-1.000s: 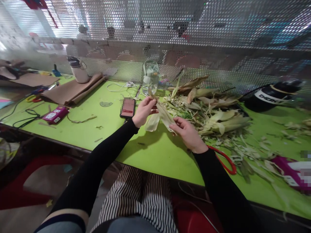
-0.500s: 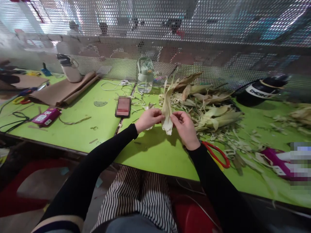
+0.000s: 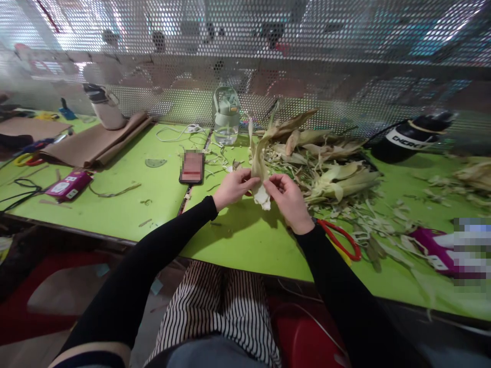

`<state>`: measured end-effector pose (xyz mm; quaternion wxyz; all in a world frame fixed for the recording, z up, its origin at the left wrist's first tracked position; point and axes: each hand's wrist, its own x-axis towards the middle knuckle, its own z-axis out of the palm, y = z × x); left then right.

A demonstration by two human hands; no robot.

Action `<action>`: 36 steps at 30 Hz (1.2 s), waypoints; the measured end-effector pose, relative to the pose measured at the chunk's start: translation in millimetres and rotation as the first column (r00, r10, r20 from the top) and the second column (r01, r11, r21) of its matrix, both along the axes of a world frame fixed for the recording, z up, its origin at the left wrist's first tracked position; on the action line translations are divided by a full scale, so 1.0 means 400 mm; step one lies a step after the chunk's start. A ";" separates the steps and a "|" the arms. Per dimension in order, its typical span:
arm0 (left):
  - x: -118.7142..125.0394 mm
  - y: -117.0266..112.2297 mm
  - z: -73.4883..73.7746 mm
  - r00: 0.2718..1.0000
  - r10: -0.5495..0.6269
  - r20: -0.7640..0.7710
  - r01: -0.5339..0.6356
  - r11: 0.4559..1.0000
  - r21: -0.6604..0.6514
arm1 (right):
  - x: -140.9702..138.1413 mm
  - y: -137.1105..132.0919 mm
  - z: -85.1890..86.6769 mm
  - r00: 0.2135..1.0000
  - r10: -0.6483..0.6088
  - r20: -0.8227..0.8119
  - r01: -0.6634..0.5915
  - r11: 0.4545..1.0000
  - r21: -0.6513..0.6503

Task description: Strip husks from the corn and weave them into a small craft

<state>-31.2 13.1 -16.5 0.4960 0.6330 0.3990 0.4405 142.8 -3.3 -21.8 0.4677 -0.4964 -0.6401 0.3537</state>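
A pale corn husk stands upright between my hands over the green table, its whitish lower end hanging down. My left hand pinches the husk from the left, thumb across its front. From the right, my right hand grips its edge between thumb and fingers. Behind and to the right lies a heap of dry corn husks, mixed with shredded strips. Scissors with red handles rest beside my right wrist, partly covered by that arm.
A phone lies left of my hands, with a clear green-lidded bottle behind it. Further left are brown paper, a white bottle and a purple box. A black bottle leans by the perforated metal screen.
The husk has shifted slightly left and its top now leans differently. My left thumb lies further across it. The whole view has moved a little.
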 end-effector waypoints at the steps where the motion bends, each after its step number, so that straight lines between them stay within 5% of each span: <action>1: -0.001 0.000 -0.001 0.999 0.030 0.018 -0.030 0.999 0.015 | 0.000 -0.001 -0.001 0.999 0.043 0.028 -0.042 0.999 -0.026; 5: -0.002 0.003 -0.002 0.993 0.096 0.069 -0.099 0.994 0.052 | 0.000 -0.002 -0.006 0.983 0.155 0.102 -0.146 0.985 -0.092; 18: -0.012 -0.003 0.003 0.977 -0.067 -0.203 0.071 0.997 0.012 | -0.002 -0.014 0.015 0.983 -0.018 0.184 0.005 0.997 0.071; 27: -0.014 -0.002 0.006 0.993 -0.027 -0.116 0.027 1.000 0.002 | 0.001 -0.013 0.014 0.980 0.009 0.199 -0.023 0.997 0.072; 36: -0.010 -0.009 0.009 0.928 0.073 -0.365 0.005 0.978 0.208 | -0.006 -0.023 0.025 0.943 -0.031 0.332 -0.008 0.993 0.116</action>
